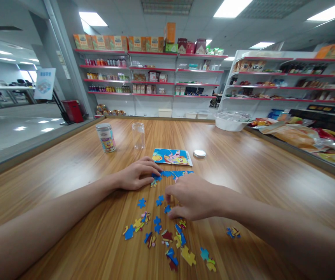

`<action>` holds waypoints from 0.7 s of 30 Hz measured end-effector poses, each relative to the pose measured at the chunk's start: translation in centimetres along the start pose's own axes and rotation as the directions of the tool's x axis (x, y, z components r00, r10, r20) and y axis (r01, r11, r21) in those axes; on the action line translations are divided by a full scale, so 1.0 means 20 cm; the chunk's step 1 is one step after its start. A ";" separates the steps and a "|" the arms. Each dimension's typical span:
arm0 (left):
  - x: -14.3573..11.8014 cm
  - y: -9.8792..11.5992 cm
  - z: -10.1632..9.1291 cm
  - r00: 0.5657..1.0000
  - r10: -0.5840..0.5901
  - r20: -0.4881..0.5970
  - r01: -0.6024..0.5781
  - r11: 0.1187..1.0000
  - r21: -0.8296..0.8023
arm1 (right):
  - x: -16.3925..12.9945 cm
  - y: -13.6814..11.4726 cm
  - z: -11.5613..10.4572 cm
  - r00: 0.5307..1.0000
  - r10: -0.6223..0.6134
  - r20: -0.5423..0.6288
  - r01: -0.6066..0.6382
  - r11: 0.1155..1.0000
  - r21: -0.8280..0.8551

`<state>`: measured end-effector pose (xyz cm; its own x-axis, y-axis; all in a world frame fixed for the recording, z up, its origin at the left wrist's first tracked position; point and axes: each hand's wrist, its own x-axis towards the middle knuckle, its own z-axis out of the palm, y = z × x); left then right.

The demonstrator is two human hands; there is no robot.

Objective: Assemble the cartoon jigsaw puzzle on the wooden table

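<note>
Hands: left hand (136, 175) flat (grip spread) on joined pieces (174, 174); right hand (192, 200) unclear.

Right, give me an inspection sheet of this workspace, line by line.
Surface: wooden table, long-grained, glossy.
Job's things: loose puzzle pieces scattered near the front edge; joined blue strip of pieces between the hands; reference picture lying flat behind it.
Clutter: printed tin, clear tube and round lid further back; white tub and snack bags at the right edge.
Hands: left hand flat on the table, fingertips at the strip's left end; right hand curled over loose pieces, grip hidden.
Cables: nothing seen.
Surroundings: shop shelves stocked with goods; no other people seen.
</note>
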<state>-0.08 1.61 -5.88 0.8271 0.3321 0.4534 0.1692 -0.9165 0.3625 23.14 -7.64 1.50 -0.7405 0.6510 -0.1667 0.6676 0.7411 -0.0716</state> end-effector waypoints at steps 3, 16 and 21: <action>0.00 0.00 0.00 1.000 -0.005 0.005 0.005 1.000 -0.003 | 0.01 -0.02 0.01 0.999 -0.001 0.042 0.002 1.000 -0.023; 0.00 0.00 0.00 1.000 -0.004 0.005 0.004 1.000 -0.010 | 0.01 0.05 0.04 0.996 -0.089 0.007 0.087 0.984 0.156; 0.00 -0.01 0.00 1.000 -0.003 0.006 0.003 1.000 -0.011 | 0.01 0.05 0.04 0.989 -0.143 -0.027 0.145 0.960 0.240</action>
<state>-0.11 1.70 -5.97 0.8298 0.3338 0.4472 0.1660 -0.9128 0.3733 23.72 -6.93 0.57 -0.8302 0.5425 -0.1286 0.5517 0.7662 -0.3294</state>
